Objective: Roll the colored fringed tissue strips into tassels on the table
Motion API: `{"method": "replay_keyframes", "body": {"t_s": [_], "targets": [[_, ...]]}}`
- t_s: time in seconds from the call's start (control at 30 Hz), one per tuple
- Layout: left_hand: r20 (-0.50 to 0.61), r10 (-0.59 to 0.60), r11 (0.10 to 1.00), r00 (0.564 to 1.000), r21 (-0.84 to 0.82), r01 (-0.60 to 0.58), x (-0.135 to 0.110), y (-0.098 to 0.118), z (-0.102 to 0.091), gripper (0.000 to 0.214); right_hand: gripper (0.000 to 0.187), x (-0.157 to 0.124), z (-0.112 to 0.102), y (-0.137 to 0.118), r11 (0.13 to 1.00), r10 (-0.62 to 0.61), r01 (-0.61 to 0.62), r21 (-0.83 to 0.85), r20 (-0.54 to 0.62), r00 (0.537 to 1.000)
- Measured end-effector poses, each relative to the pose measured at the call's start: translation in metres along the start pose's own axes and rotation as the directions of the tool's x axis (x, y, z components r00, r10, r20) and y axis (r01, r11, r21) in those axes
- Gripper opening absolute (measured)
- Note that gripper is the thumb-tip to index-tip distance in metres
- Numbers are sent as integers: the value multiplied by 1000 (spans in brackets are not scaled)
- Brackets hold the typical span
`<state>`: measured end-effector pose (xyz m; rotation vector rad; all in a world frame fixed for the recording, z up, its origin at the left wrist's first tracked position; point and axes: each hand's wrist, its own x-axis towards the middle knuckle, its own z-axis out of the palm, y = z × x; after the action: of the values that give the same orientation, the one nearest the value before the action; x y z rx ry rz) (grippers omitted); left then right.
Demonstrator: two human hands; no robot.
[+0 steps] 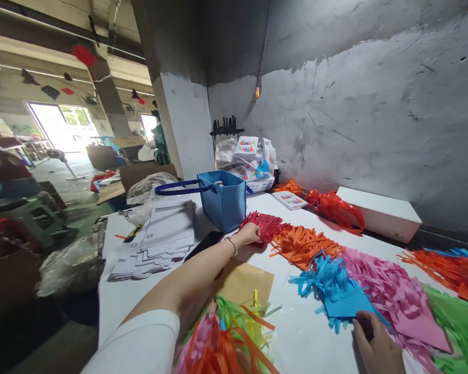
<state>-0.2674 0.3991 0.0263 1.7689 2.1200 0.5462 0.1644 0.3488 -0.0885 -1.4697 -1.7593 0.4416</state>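
My left hand (251, 234), wearing a bracelet, reaches across the table with its fingers curled on the dark red fringed paper (268, 224); its fingertips are partly hidden. At the lower right, my right hand (380, 345) pinches the near edge of the blue fringed paper (341, 296) between thumb and finger. Orange fringed paper (306, 245) lies between the red and the blue. Pink fringed paper (393, 291) and green fringed paper (458, 330) spread to the right. Close to my body sits a mixed bunch of orange, pink, green and yellow strips (234, 340).
Beyond my left arm stand a blue bag (226, 200) and stacked white sheets (166, 228). A brown paper piece (245, 283) lies under that arm. Along the wall are a white box (378, 213), a red plastic bag (335, 208) and wrapped packs (249, 163). A person (8, 171) sits far left.
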Motion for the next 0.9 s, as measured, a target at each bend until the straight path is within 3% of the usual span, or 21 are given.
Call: {"method": "replay_keyframes", "body": {"t_s": [0.23, 0.3, 0.33, 0.4, 0.43, 0.47, 0.57, 0.7, 0.9], "targets": [[21, 50, 998, 999, 27, -51, -3, -6, -7, 31, 35, -2, -1, -3, 992, -128, 127, -8, -90, 988], [4, 103, 994, 995, 25, -103, -5, -7, -9, 30, 32, -5, -2, -11, 972, -232, 233, -11, -162, 959], [-13, 133, 991, 991, 27, -133, -7, -7, -11, 29, 28, -7, -1, -18, 940, -335, 341, -7, -199, 921], [-63, 199, 980, 978, 38, -197, -13, -7, -13, 28, 18, -9, 2, -39, 817, -559, 577, 7, -237, 794], [-93, 235, 972, 968, 47, -232, -18, -6, -14, 27, 14, -9, 5, -52, 745, -645, 666, 21, -232, 729], [-122, 273, 962, 954, 56, -268, -24, -6, -15, 27, 12, -9, 9, -67, 699, -693, 714, 43, -206, 691], [-191, 400, 916, 896, 84, -391, -49, -2, -13, 24, 20, 0, 26, -112, 688, -708, 717, 110, -114, 697], [-239, 570, 820, 786, 107, -562, -93, 10, -4, 16, 28, 19, 50, -156, 703, -689, 680, 208, -37, 724], [-290, 718, 686, 633, 141, -713, -138, 30, 10, 22, 19, 16, 61, -170, 729, -645, 610, 312, 14, 764]]}}
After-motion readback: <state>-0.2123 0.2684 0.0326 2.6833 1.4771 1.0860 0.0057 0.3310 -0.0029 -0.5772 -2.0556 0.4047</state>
